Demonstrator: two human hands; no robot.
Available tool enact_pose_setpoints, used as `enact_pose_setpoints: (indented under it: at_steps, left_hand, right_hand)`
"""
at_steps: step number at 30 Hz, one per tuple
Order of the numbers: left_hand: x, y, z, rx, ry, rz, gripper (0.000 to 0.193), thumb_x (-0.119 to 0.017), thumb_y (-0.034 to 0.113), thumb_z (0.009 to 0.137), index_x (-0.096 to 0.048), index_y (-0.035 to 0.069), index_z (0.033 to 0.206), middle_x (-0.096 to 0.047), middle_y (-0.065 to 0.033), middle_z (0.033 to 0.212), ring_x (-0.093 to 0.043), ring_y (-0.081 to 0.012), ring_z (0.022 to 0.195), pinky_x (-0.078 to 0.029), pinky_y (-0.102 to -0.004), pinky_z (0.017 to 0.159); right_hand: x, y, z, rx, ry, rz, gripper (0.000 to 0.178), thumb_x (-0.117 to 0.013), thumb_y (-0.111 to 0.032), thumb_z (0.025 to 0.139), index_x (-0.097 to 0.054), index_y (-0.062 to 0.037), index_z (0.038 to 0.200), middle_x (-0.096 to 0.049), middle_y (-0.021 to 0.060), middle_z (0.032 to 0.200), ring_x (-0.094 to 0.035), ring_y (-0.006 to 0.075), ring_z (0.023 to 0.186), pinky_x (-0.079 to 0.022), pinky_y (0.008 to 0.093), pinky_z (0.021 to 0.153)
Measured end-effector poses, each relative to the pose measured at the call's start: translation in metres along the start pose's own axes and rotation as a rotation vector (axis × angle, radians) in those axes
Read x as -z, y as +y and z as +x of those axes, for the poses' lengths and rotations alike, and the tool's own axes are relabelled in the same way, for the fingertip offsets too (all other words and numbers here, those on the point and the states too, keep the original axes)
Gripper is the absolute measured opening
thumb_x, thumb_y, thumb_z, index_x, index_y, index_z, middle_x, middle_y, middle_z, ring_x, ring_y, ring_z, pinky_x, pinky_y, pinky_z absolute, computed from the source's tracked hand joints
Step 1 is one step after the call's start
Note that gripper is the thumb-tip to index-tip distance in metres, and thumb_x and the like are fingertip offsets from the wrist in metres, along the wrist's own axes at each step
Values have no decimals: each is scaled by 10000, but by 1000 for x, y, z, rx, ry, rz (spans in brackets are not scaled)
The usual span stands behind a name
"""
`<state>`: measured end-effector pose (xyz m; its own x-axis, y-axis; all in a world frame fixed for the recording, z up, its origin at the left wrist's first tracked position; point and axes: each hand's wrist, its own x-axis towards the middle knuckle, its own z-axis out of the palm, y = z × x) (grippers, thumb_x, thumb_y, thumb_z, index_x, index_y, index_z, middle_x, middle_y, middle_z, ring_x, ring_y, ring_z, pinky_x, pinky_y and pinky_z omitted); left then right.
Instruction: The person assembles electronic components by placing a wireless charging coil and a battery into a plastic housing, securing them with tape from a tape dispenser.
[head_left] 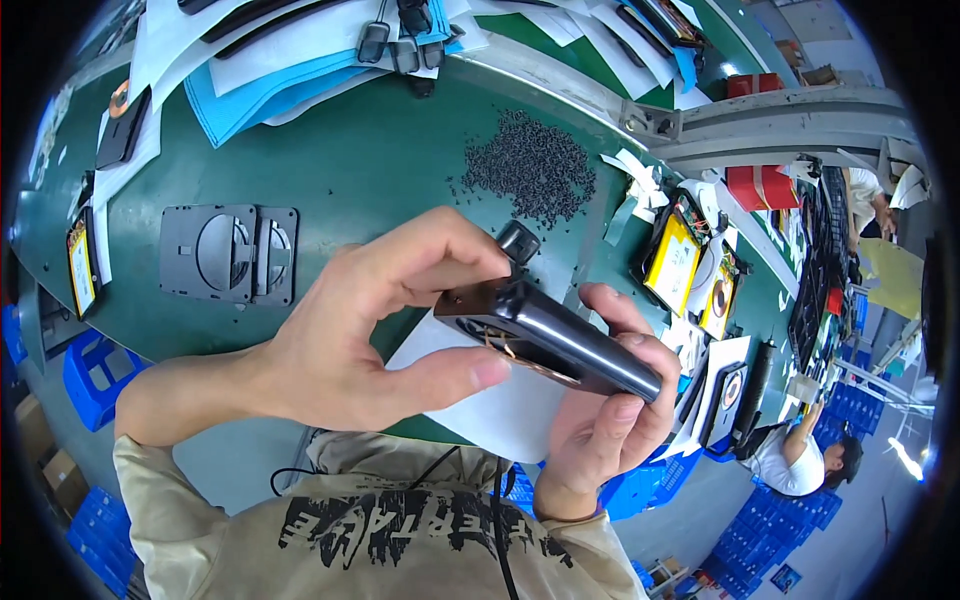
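Observation:
Above the table's near edge, a black, glossy-edged power bank (590,345) is tilted in both hands. Copper-coloured wire shows along its open side. My right hand (610,430) wraps its right end, thumb below and fingers over the far edge. The left hand (350,330) is curved around the other end, index fingertip at the top corner and thumb along the side with the wire. Just beyond that corner is a small black block (518,242); whether it is joined to the power bank, I cannot tell. Beneath lies a white sheet (500,410).
A pile of small black screws (530,165) lies on the green table (360,170). To the left are two black cover plates (210,255). Opened units with yellow batteries (675,265) lie on the right. Blue sheets (250,100) and black cables (405,50) are at the back.

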<state>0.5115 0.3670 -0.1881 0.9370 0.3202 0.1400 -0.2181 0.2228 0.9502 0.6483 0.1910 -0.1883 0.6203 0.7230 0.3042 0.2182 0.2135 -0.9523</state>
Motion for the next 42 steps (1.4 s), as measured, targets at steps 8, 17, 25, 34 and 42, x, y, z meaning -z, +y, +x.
enact_pose_setpoints:
  at_steps: [8, 17, 25, 34, 42]
  left_hand:
    - [-11, 0, 5, 43, 22, 56, 335, -695, 124, 926, -567, -18, 1202, -659, -106, 1074, -662, -156, 906, -540, -314, 790]
    - [-12, -10, 1, 81, -5, 96, 332, -671, 180, 943, -561, -25, 1180, -670, -126, 1011, -673, -215, 902, -523, -346, 822]
    - [-15, -12, -1, -35, -6, 242, 290, -688, 95, 906, -624, -15, 1166, -700, -161, 1025, -711, -291, 907, -540, -355, 831]
    - [-13, -22, -2, -70, -52, 306, 399, -710, 4, 844, -636, 3, 1236, -709, -140, 1102, -708, -303, 986, -444, -444, 1081]
    - [-12, -24, -1, -116, -49, 288, 274, -642, 32, 926, -647, -52, 1187, -720, -188, 1105, -691, -315, 1087, -456, -479, 1078]
  right_hand:
    - [-2, 1, 0, 6, 23, -56, 508, -535, -467, 1006, -518, 11, 1177, -590, 331, 1249, -597, 389, 1187, -522, 442, 960]
    - [5, 2, -1, -17, -25, -76, 490, -588, -406, 990, -546, 56, 1147, -594, 324, 1222, -628, 352, 1116, -540, 422, 924]
    - [5, 6, -19, -171, -17, 137, 298, -701, -119, 913, -599, 63, 1125, -624, 294, 1246, -574, 387, 1233, -414, 488, 1070]
    - [7, 17, -21, -93, -17, 63, 364, -716, -242, 924, -569, 24, 1125, -599, 296, 1295, -580, 448, 1218, -461, 523, 1045]
    - [-1, 16, -23, -73, 47, 161, 276, -712, -74, 897, -594, 76, 1097, -611, 333, 1255, -601, 391, 1210, -441, 484, 1054]
